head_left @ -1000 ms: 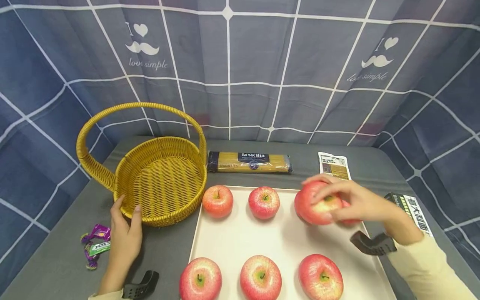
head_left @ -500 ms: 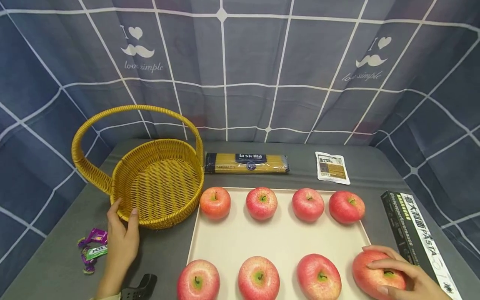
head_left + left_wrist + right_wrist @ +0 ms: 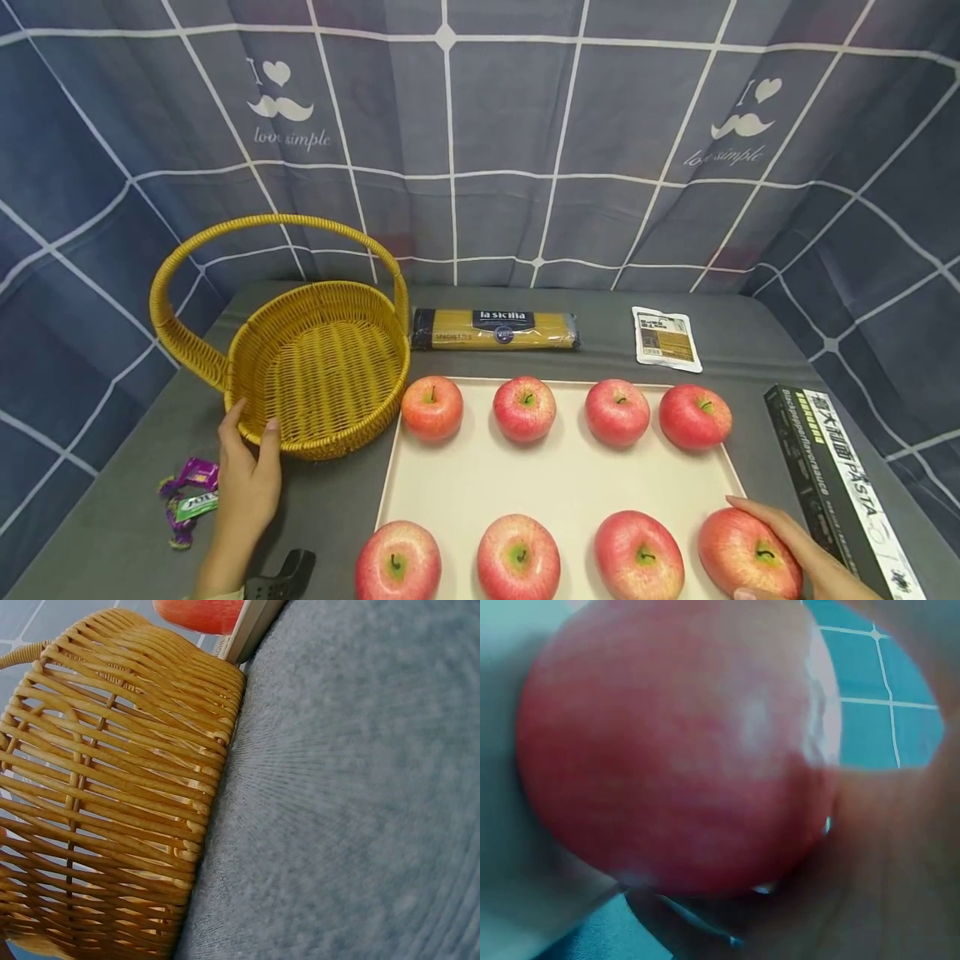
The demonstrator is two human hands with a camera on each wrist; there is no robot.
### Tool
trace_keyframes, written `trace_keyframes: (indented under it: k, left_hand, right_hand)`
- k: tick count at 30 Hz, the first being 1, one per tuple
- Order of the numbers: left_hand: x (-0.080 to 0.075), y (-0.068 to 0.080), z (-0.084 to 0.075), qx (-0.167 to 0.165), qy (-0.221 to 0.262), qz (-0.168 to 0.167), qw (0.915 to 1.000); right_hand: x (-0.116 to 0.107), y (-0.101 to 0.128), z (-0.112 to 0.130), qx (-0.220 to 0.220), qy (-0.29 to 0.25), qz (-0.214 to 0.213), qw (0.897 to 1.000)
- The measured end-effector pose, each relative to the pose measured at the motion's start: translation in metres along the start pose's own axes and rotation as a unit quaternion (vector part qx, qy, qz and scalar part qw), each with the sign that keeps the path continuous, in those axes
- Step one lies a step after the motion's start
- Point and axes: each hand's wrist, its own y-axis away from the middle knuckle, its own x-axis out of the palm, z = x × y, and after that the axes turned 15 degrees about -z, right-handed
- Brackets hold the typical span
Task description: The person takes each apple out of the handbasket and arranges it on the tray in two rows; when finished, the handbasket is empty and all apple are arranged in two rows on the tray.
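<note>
A yellow wicker basket (image 3: 330,367) with a tall handle stands at the left. My left hand (image 3: 251,483) rests at its near-left edge, the thumb and a finger touching the rim; the other fingers are hidden. The basket's woven outer wall (image 3: 120,795) fills the left of the left wrist view. On a cream tray (image 3: 562,483), red apples lie in a far row and a near row. My right hand (image 3: 817,554) holds the rightmost near apple (image 3: 750,554), fingers along its far side and thumb at its near side. This apple (image 3: 682,750) looks large in the right wrist view.
A spaghetti pack (image 3: 495,329) lies behind the tray, with a white pouch (image 3: 666,337) to its right. Beside the tray's right edge is a dark pasta box (image 3: 843,492). Wrapped candies (image 3: 191,496) lie left of my left hand. A checked curtain (image 3: 495,142) hangs behind.
My right hand has moved from the far row to the near right corner with an apple. Lately its fingers have slid lower around that apple. My left hand stays at the basket.
</note>
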Motion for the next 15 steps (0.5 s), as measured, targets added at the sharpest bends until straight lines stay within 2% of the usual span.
trace_keyframes:
  k: [4, 7, 11, 13, 15]
  left_hand:
    - [0.000, 0.002, -0.003, -0.012, -0.011, 0.010, 0.9998]
    - [-0.004, 0.005, -0.008, -0.002, -0.018, -0.007, 0.9998]
    - [-0.028, 0.002, -0.019, 0.025, -0.022, -0.086, 0.9958]
    - [-0.047, -0.003, -0.026, 0.037, -0.022, -0.142, 0.9889]
    - [-0.068, -0.008, -0.039, 0.033, -0.034, -0.200, 0.9787]
  right_hand:
    - [0.000, 0.002, -0.003, 0.017, 0.035, -0.016, 0.999]
    - [0.000, 0.002, -0.008, -0.014, 0.026, -0.041, 0.999]
    - [-0.008, -0.004, -0.009, -0.038, 0.016, -0.068, 0.997]
    - [-0.020, -0.011, 0.000, -0.041, 0.019, -0.080, 0.996]
    - [-0.035, -0.022, 0.014, -0.068, 0.009, -0.115, 0.991]
